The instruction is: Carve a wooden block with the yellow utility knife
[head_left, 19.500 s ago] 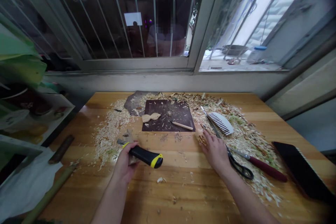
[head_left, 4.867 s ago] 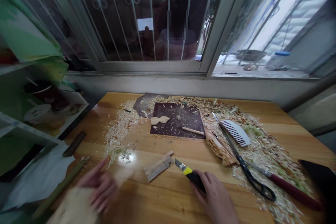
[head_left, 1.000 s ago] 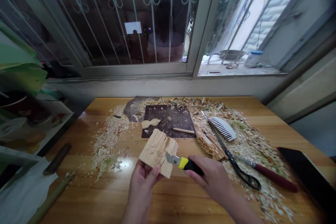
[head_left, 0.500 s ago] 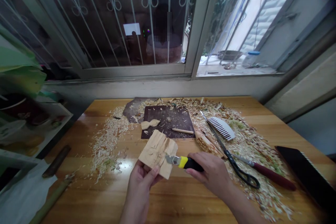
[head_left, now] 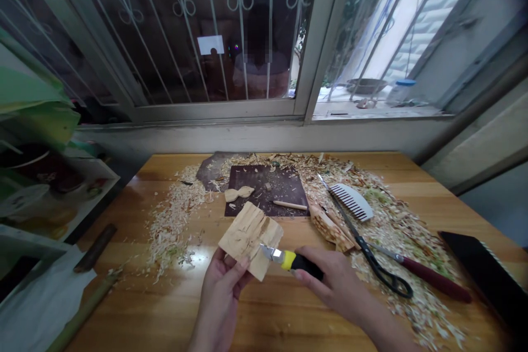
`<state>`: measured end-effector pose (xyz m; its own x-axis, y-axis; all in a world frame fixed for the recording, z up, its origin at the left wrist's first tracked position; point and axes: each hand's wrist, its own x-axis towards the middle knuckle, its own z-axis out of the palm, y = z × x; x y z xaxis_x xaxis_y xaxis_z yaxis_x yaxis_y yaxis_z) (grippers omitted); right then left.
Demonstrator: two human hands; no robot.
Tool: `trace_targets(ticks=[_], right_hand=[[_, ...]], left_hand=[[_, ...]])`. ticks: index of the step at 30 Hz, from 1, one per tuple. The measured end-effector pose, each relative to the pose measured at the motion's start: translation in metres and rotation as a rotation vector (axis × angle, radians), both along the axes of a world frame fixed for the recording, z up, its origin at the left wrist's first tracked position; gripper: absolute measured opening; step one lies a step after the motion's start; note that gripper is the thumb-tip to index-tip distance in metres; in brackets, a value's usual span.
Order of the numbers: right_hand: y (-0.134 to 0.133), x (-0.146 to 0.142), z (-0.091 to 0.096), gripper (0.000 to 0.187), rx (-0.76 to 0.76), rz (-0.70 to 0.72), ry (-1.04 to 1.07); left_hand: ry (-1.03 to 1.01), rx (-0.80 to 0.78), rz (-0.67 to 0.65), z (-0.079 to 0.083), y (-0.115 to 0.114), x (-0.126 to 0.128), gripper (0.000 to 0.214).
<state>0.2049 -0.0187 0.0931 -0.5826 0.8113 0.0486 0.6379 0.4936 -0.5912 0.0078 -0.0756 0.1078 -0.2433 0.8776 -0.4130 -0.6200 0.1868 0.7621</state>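
My left hand [head_left: 226,280] grips a pale wood block [head_left: 247,234] by its near edge, thumb on top. The block is held tilted above the table, and its upper face is rough with a groove. In my right hand [head_left: 330,275] is a utility knife [head_left: 299,263] with a black and yellow handle. Its metal blade end lies over the right part of the block; whether the edge touches the wood I cannot tell. Behind the block, a dark mat [head_left: 284,184] carries a small carved wood piece [head_left: 239,193] and a pale pointed stick [head_left: 290,205].
Wood shavings [head_left: 169,231] spread left, behind and right on the wooden table [head_left: 165,308]. To the right lie a white comb [head_left: 352,202], scissors [head_left: 371,261], a red-handled tool [head_left: 433,279], a partly carved wood piece [head_left: 332,225] and a black flat object [head_left: 480,272]. Sticks [head_left: 95,247] lie left.
The knife has turned a little, with its blade end shifting slightly left and up on the block. My right hand sits slightly lower and farther right. The whole view has shifted slightly.
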Motion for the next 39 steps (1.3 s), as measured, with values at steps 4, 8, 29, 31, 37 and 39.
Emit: trace_targets(ticks=[4, 8, 29, 31, 37, 39], right_hand=[[-0.002, 0.003, 0.002, 0.032, -0.005, -0.038, -0.027], [0.001, 0.009, 0.006, 0.035, -0.197, 0.061, -0.002], [-0.016, -0.005, 0.007, 0.033, 0.107, 0.045, 0.008], [-0.014, -0.005, 0.006, 0.034, 0.141, 0.029, 0.012], [-0.004, -0.003, 0.001, 0.036, 0.197, -0.02, 0.019], [0.0, -0.002, -0.001, 0.035, 0.19, -0.03, 0.011]], left_hand=[[-0.053, 0.035, 0.0, -0.004, 0.001, 0.003, 0.057], [-0.109, 0.031, -0.048, -0.001, 0.001, 0.005, 0.053], [-0.385, -0.219, 0.043, 0.003, 0.008, 0.014, 0.024], [-0.378, -0.209, 0.038, 0.004, 0.007, 0.014, 0.025], [-0.37, -0.235, 0.005, 0.001, 0.007, 0.014, 0.021], [-0.369, -0.252, 0.029, 0.001, 0.008, 0.013, 0.021]])
